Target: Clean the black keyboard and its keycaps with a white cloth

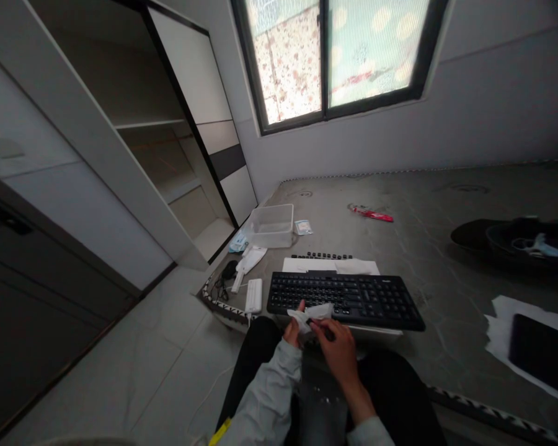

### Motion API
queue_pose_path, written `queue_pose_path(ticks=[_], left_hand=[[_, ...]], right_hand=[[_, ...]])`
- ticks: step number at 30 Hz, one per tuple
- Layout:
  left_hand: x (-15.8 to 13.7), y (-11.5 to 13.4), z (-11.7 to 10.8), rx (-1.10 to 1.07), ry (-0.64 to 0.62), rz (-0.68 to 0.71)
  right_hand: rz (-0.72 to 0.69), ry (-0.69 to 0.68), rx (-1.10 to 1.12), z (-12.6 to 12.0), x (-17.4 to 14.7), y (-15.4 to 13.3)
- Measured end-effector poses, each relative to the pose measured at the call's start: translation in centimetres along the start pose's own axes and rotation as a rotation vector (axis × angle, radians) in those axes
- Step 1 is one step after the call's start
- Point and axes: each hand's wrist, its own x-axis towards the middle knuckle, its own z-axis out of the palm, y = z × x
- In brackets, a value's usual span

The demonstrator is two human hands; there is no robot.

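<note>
**Both hands on a white wipe at the keyboard's front edge**

Nearest: person's lap, dark trousers, grey sleeves. Left hand (292,330) pinches the left end of a crumpled white wipe (312,313), fingers closed around it. Right hand (338,350) curled in on the wipe's right side, fingertips pressing a small dark piece against it; can't tell what the piece is. Wipe sits just above the near edge of the black keyboard (346,300), overlapping its lower-left keys.

Keyboard lies on a grey mattress-like surface (428,204), partly over a white sheet (330,266). A row of loose black keycaps (322,255) runs along the sheet's far edge.

Left of keyboard: white power bank (253,295), white device with cable (250,263), black cable bundle (227,272).

Farther back: clear plastic box (270,226), small packet (303,227) just beside it, red wrapper (370,213) well apart to the right.

Right side: black phone (542,352) on white paper (500,331); dark clothing (516,238) beyond it. Window (335,56) on the far wall.
</note>
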Motion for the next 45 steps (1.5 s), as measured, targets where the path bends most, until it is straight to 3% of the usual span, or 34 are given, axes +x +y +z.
queue_pose_path(ticks=[4,8,15,18,21,25,31,36,45], left_hand=[[-0.2,-0.1,0.3,0.050,0.026,-0.051],[0.2,0.0,0.5,0.250,0.081,-0.023],[-0.7,1.6,1.8,0.471,0.117,0.066],[-0.5,2.0,1.9,0.387,0.249,0.109],[-0.1,2.0,1.6,0.279,0.325,0.100],[-0.2,2.2,1.7,0.202,0.295,0.039],[-0.6,2.7,2.6,0.178,0.288,0.011],[-0.2,1.9,1.7,0.231,0.330,0.018],[-0.6,2.3,2.7,0.181,0.265,-0.016]], right_hand=[[0.103,-0.005,0.032,0.0,0.1,0.0],[0.149,0.003,0.040,0.1,0.2,0.2],[-0.043,-0.157,-0.037,0.1,-0.1,1.0],[-0.078,-0.149,-0.047,0.1,-0.1,0.8],[-0.025,-0.018,-0.018,0.0,0.0,0.5],[0.022,0.081,0.062,0.0,0.1,0.3],[0.033,-0.135,0.178,0.4,-0.1,-0.3],[0.024,-0.167,0.213,0.4,-0.1,-0.7],[0.053,0.030,0.139,0.4,0.0,-0.1]])
